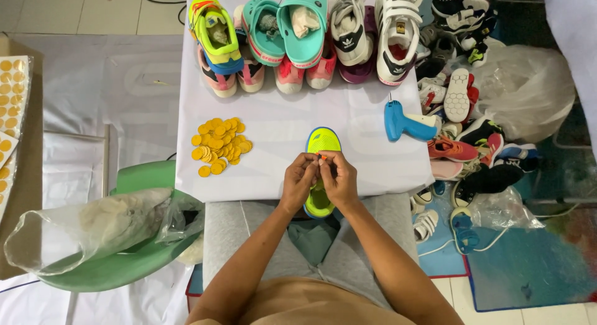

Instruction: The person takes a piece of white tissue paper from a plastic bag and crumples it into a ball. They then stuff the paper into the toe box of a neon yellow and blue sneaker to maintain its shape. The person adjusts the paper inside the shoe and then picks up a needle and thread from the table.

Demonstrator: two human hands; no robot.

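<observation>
Pinching a small orange tag (321,156) between them, the left hand (300,179) and right hand (339,178) closed together over a neon-yellow child's sneaker (323,145) lying beneath them on the worktop (280,123). Light and soft-looking, the sneaker seemed best gripped at its sides. Gold round stickers (220,146) lay left of the hands, a blue tagging gun (404,123) beyond the right.

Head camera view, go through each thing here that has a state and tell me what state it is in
Neon yellow shoe: flat on white table, toe pointing away.
Left hand: pinching something small and orange over the shoe.
Right hand: pinching there too.
Yellow discs: loosely heaped.
Blue tool: lying unheld.
Clear bag: lying sideways, stuffed.
</observation>
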